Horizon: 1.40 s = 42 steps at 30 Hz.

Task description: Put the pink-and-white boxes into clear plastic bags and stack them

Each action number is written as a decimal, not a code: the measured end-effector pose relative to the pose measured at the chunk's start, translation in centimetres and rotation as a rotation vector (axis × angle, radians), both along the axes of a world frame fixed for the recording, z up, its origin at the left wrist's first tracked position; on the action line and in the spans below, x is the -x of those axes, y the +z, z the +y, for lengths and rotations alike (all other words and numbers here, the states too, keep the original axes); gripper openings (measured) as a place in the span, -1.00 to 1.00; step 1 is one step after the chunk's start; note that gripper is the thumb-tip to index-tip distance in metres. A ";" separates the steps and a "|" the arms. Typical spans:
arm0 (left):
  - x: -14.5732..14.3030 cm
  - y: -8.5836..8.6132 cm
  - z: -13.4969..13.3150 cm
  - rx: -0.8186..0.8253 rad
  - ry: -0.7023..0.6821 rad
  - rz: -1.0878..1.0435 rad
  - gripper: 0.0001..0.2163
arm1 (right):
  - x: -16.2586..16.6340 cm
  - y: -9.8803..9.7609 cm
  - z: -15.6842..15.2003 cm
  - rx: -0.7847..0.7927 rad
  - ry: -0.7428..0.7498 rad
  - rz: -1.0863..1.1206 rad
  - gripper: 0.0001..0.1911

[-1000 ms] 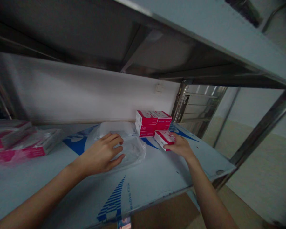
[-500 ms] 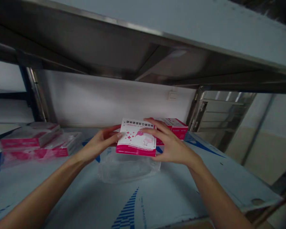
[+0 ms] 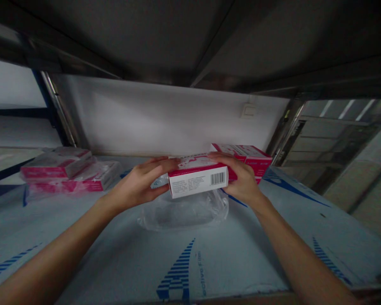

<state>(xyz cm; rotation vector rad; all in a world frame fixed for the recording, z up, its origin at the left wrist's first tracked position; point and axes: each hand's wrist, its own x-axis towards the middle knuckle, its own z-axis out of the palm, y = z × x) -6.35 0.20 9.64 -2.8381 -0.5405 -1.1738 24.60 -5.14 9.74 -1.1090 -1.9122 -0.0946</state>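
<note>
A pink and white medicine box [image 3: 198, 183] is held up between both hands, its white side with small print and a barcode facing me. My left hand [image 3: 142, 180] grips its left end, thumb underneath and fingers on top. My right hand [image 3: 239, 176] closes round the right end in the same way. Beneath the box, a crumpled clear plastic bag [image 3: 180, 216] lies on the film-covered shelf [image 3: 130, 262]. Just behind the right hand stand more boxes of the same kind [image 3: 257, 163], stacked and partly hidden by it.
On the left, pink and white boxes wrapped in clear plastic [image 3: 66, 171] lie piled up. An upper shelf [image 3: 146, 38] hangs low overhead. Metal posts [image 3: 287, 131] stand at the back corners, with a white wall [image 3: 165, 118] carrying a switch [image 3: 249, 111] behind.
The box has been tilted, so its broad printed front now lies nearly flat and the barcoded side faces me. Both hands have shifted their grip. My view has dipped under the upper shelf.
</note>
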 end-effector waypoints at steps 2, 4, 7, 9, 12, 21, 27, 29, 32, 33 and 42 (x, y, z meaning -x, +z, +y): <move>0.1 -0.1 0.0 -0.080 -0.012 0.029 -0.60 | -0.1 0.1 -0.5 -0.056 -0.051 -0.083 -0.53; 0.1 -0.2 0.0 -0.064 0.009 0.019 -0.55 | -0.3 0.1 -0.7 -0.065 -0.063 -0.074 -0.53; 0.0 -0.2 -0.3 0.090 0.050 -0.060 -0.40 | -0.4 -0.2 -0.6 0.001 -0.032 0.063 -0.37; -0.3 0.0 -0.6 0.274 0.017 -0.138 -0.29 | -0.5 -0.4 -0.2 0.129 0.036 0.210 -0.21; -0.9 0.3 -1.0 0.512 -0.077 -0.177 -0.18 | -0.6 -0.4 0.2 0.365 0.234 0.391 -0.06; -1.6 -1.0 0.0 0.708 -0.134 0.083 -0.56 | -0.6 -1.5 1.0 0.808 0.405 0.119 0.02; -1.8 -3.0 1.5 0.757 -0.126 0.095 -0.60 | -0.4 -2.8 1.8 0.871 0.369 0.073 -0.01; -1.8 -3.3 1.8 0.732 -0.084 0.092 -0.56 | -0.5 -2.8 1.9 0.823 0.315 0.051 -0.02; -1.8 -3.3 2.1 0.645 -0.007 0.116 -0.50 | -0.6 -2.7 1.9 0.651 0.184 -0.070 -0.09; -1.8 -3.3 2.2 0.593 0.014 0.120 -0.49 | -0.7 -2.7 1.9 0.595 0.159 -0.103 -0.12; 0.2 -2.0 3.1 0.149 -0.049 0.195 -0.68 | -2.0 -1.8 2.0 0.289 0.139 -0.189 -0.26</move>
